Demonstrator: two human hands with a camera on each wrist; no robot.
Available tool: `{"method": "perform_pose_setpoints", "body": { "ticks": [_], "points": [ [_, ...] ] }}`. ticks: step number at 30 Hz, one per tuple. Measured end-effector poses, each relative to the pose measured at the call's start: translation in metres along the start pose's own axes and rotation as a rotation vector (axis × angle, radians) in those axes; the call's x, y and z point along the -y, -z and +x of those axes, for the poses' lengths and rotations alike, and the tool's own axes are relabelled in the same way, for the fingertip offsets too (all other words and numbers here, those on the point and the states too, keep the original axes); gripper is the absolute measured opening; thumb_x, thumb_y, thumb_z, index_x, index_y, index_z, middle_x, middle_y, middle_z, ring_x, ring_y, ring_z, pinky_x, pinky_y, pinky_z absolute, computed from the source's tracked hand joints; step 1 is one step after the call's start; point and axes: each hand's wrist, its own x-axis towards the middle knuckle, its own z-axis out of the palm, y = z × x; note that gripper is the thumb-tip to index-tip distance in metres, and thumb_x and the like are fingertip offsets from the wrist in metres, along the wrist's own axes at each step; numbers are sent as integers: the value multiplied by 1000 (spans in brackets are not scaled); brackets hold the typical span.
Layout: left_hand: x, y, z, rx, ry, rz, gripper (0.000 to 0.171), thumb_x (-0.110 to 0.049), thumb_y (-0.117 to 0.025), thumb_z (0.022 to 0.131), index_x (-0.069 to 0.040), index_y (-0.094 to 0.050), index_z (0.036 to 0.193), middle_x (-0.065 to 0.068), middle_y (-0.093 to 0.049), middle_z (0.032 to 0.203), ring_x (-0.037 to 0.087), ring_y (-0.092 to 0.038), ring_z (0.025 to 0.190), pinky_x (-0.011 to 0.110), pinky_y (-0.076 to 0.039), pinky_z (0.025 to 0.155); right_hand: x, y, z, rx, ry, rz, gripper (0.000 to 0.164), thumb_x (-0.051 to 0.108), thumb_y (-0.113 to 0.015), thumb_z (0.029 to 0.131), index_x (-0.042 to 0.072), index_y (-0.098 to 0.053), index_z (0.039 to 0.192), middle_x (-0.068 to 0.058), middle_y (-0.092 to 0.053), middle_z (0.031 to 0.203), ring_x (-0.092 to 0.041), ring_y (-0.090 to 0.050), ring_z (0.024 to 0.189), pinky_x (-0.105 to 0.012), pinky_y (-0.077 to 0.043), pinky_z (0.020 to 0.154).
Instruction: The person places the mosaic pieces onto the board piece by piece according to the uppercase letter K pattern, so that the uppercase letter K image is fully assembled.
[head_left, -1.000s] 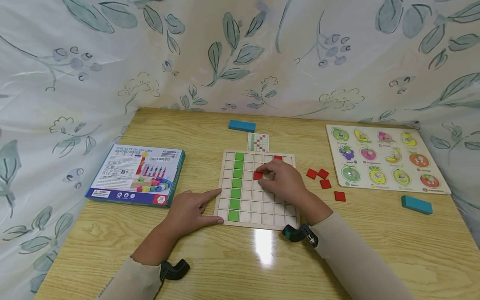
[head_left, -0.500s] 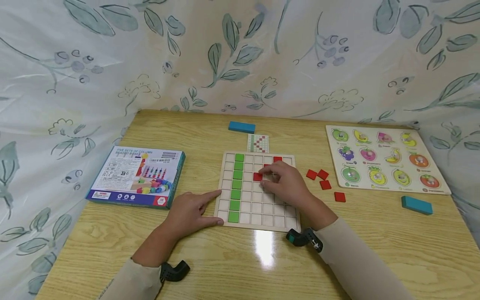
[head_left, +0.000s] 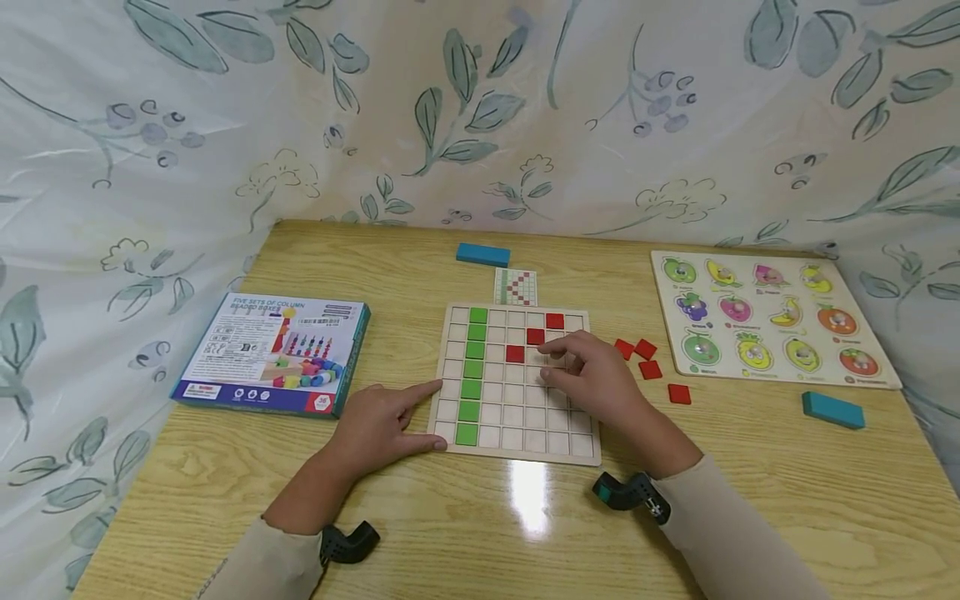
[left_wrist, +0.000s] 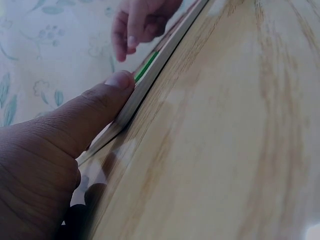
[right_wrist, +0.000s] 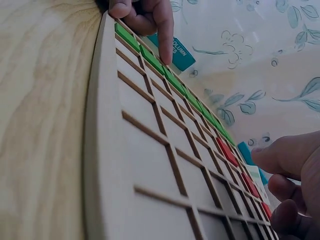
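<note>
A wooden grid board lies on the table, with a column of green square tiles in it. Three red tiles sit diagonally in its upper right cells. My left hand touches the board's left edge with straight index finger and thumb; the thumb shows against the rim in the left wrist view. Over the right part of the board hovers my right hand, fingers loosely bent, nothing seen between them. Several loose red tiles lie right of the board, one partly hidden by that hand.
Behind the board are a small pattern card and a blue block. A boxed bead set lies at left. On the right are a fruit puzzle board and another blue block. A patterned curtain bounds the table's back.
My right hand has drawn back to the right and toward me from the red tiles, uncovering the middle one. The left hand has stayed at the board's edge.
</note>
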Motion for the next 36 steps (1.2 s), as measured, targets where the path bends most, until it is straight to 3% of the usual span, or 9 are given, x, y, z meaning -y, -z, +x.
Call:
{"method": "perform_pose_setpoints", "body": {
  "ticks": [5,11,18,25,30,36],
  "points": [
    [0,0,0,-8,-3,-5,84,-66,-86,79,-23,-67,149,-18,-33,59,4,-26,56,31,-31,65,-10,7,-10,-21,5,-13,30,20,-85,93,17,-80,122,1,-71,112,-20,-56,80,-33,-48,69],
    [0,-1,-1,-13,-5,-4,84,-66,-86,79,-24,-67,149,-18,-33,59,4,-25,56,31,-31,66,-21,18,-25,-26,-7,-42,31,20,-85,94,17,-79,124,0,-67,99,-20,-53,78,-32,-43,66],
    [0,-2,0,-13,-2,-16,85,-66,-87,79,-23,-66,149,-18,-33,59,4,-25,56,31,-30,65,-31,30,-42,-43,-31,-47,33,20,-85,93,17,-78,125,0,-70,110,-21,-53,80,-30,-44,68],
    [1,-1,-1,-5,7,-20,84,-66,-86,79,-23,-67,149,-17,-33,59,4,-25,56,31,-30,64,-44,37,-55,-58,-17,-71,31,20,-85,94,18,-78,124,2,-64,96,-21,-51,77,-30,-42,65],
    [0,0,0,6,13,-20,84,-66,-85,80,-23,-67,149,-17,-33,59,4,-25,56,31,-30,65,-51,47,-66,-92,-1,-111,30,18,-86,93,16,-79,122,0,-68,106,-18,-51,75,-28,-43,64],
    [-1,1,0,7,17,-21,84,-66,-86,80,-23,-67,149,-17,-33,59,5,-24,56,31,-29,65,-63,61,-77,-142,-7,-141,31,15,-86,93,13,-78,123,-2,-65,101,-16,-50,76,-25,-41,62]
  ]
}}
